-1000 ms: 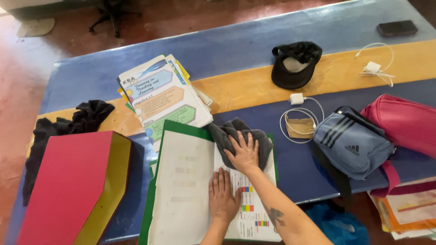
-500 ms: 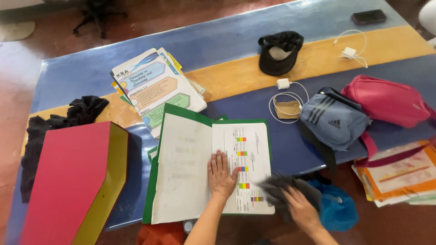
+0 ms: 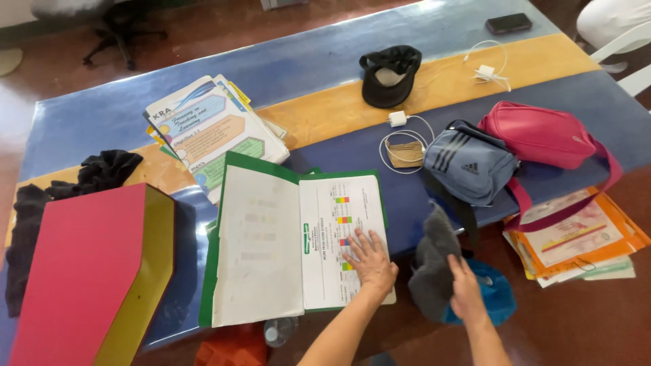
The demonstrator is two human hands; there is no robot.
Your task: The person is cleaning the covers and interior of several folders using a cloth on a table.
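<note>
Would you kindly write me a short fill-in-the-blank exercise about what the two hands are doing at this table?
1. The left hand presses flat on the open ____ folder.
2. The right hand holds a ____ cloth off the table's edge.
3. The blue bag lies beside a ____ bag.

Missing words: green; grey; pink

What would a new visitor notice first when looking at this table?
Probably the big red and yellow folder at the table's left end, then the open green folder near the front edge, where the left hand lies flat on its right page. Past the edge, the right hand holds a grey cloth in its grip.
</note>
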